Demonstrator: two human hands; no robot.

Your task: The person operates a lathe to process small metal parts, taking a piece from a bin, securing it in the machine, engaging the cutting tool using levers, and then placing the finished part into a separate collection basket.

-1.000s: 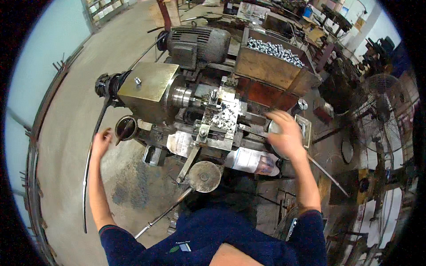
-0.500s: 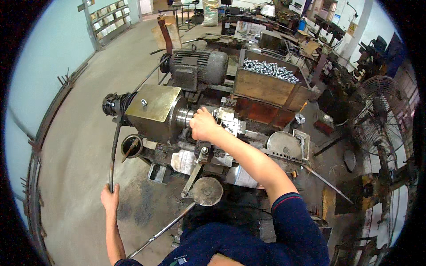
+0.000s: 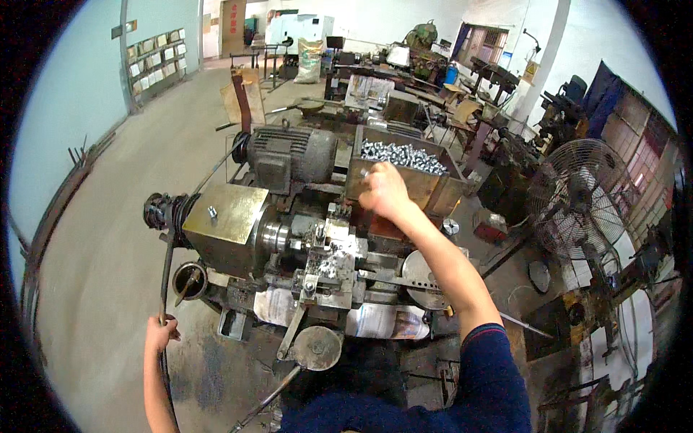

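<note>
My left hand (image 3: pixel 162 333) is closed around a long dark lever rod (image 3: pixel 167 278) beside the lathe's left end. My right hand (image 3: pixel 384 191) is raised in front of a metal box (image 3: pixel 451 193) heaped with small shiny metal parts (image 3: pixel 404 155). Its fingers are pinched, with a small metal part (image 3: pixel 364 173) showing at their tips; most of it is hidden. Left of that hand, the lathe's bare spindle nose (image 3: pixel 274 237) faces the tool slide (image 3: pixel 332 256), which is strewn with metal chips. One small part (image 3: pixel 212 211) lies on the brassy headstock cover (image 3: pixel 234 216).
A ribbed electric motor (image 3: pixel 292 155) sits behind the headstock. By the lathe's front are a round pot (image 3: pixel 190 281) with a stick and a disc-ended lever (image 3: pixel 317 348). A caged fan (image 3: pixel 581 191) stands to the right. Paper sheets (image 3: pixel 386 321) lie under the slide.
My right hand has left the spindle and moved right and away to the parts box. My left hand still grips the rod. The view has tilted up, showing more of the workshop.
</note>
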